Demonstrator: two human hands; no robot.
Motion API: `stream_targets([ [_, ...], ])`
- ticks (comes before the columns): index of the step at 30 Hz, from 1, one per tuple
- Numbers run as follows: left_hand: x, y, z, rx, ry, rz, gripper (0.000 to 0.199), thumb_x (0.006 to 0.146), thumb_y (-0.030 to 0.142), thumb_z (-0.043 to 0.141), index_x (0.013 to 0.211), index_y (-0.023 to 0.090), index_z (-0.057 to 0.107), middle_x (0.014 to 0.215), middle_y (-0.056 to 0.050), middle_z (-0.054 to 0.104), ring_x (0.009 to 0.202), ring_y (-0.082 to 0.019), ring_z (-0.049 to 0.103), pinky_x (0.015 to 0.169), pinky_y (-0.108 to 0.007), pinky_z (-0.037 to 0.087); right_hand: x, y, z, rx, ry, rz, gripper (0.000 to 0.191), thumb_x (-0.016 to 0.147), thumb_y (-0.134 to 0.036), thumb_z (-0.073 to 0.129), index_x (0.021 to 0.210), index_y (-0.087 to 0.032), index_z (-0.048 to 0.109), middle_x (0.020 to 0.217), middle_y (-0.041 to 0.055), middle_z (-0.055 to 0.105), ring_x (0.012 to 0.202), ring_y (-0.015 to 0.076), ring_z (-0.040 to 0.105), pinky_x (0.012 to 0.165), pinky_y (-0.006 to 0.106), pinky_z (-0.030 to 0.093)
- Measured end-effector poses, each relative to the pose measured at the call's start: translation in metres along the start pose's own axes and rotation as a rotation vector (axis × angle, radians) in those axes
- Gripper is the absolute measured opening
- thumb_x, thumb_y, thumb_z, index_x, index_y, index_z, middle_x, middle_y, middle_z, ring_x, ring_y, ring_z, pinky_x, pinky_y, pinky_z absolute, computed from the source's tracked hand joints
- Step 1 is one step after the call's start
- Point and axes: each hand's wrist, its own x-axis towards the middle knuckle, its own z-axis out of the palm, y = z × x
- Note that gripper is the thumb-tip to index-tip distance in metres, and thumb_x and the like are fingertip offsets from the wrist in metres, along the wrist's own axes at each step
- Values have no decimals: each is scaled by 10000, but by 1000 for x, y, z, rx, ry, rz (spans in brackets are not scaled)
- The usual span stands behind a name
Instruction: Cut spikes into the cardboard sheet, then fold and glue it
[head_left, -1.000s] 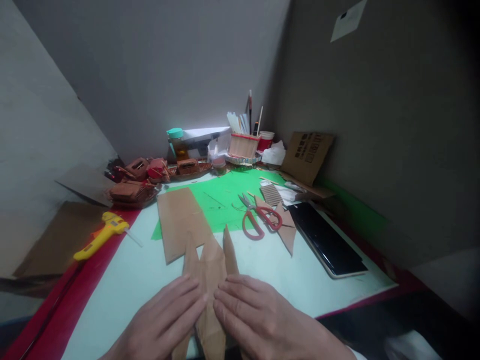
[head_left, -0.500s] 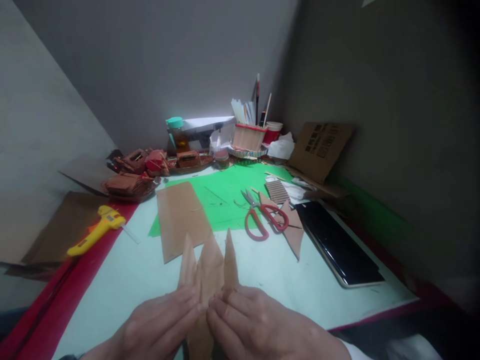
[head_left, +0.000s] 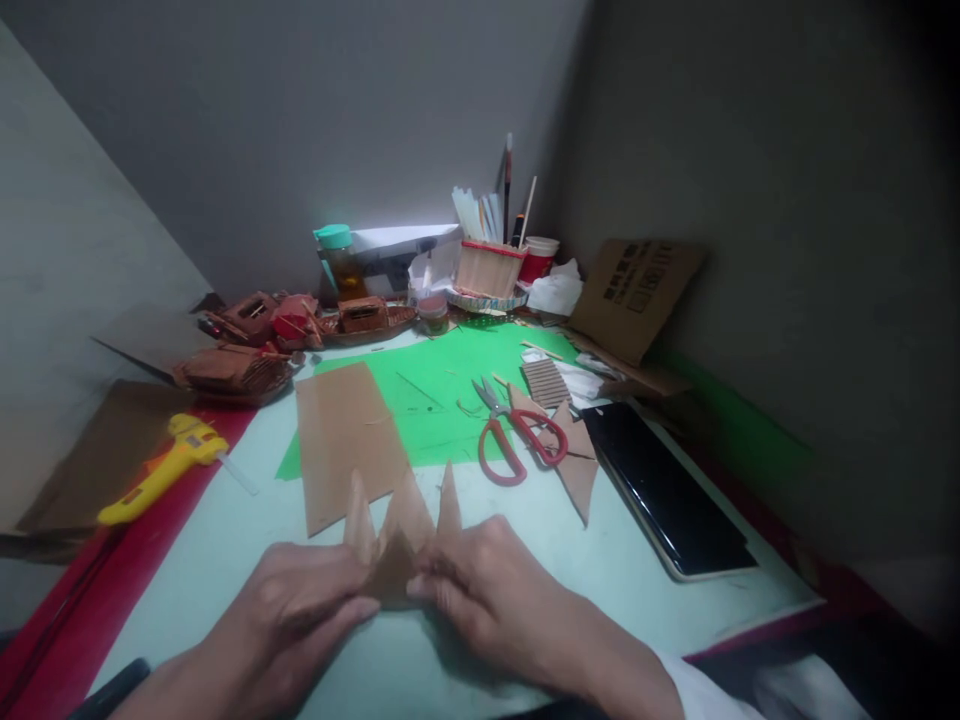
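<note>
Our spiky cardboard (head_left: 394,578), at six o'clock, reached toward us before; now its near end is bent up. Our left hand (head_left: 300,588) and right hand (head_left: 487,580) pinch its sides, knuckles up.

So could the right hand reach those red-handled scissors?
Probably yes, once the right hand releases the folded cardboard: only pale sheet shows between hand and scissors.

Grey bk. wall (head_left: 360,110), rt. wall (head_left: 757,150) prob. grey
</note>
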Motion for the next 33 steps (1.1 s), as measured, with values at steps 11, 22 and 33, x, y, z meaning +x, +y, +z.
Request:
stream_targets([
  [11,-1,8,-4,-181,147,-96,135,892,232,614,875,312,721,827,19,732,767,-160,684,725,-220,505,-20,-7,-16,185,116,-164,168,903,-127,574,1032,-152,680,935,46,718,819,142,641,758,209,482],
  [22,60,71,-16,-622,351,-257,208,750,402,787,813,225,698,739,4,684,698,-164,629,623,-230,495,-12,-45,-50,47,392,-117,334,1051,-355,290,792,-214,446,848,43,568,878,214,545,835,334,383],
  [33,60,87,-23,-855,338,-239,76,781,336,776,822,277,753,747,39,699,693,-124,614,604,-179,488,1,-67,-50,46,509,-137,364,1044,-329,299,725,-220,438,706,-22,490,694,160,497,721,320,319],
])
